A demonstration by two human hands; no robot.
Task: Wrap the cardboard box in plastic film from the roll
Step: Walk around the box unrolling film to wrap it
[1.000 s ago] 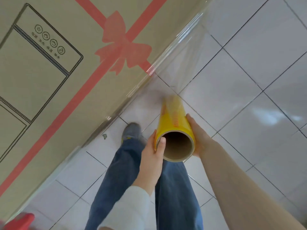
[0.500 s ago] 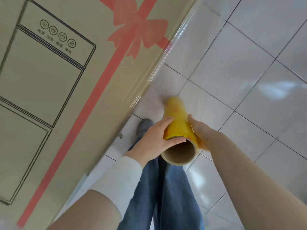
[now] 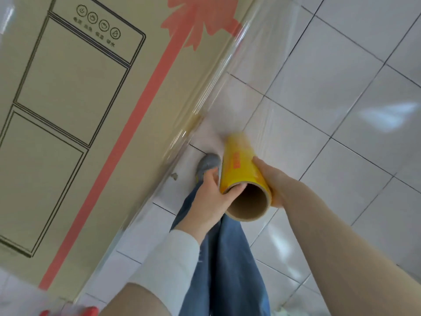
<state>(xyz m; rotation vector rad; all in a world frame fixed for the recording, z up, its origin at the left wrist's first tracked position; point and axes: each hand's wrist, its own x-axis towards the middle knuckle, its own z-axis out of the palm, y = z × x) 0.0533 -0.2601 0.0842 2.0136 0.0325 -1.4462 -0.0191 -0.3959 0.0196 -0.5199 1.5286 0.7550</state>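
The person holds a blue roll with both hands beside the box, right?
Not quite: the roll is yellow, not blue, as the head view shows. The left hand and right hand both hold it beside the box.

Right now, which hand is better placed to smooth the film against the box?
Likely left: the left hand grips the roll nearest the cardboard box; the right hand holds its far side.
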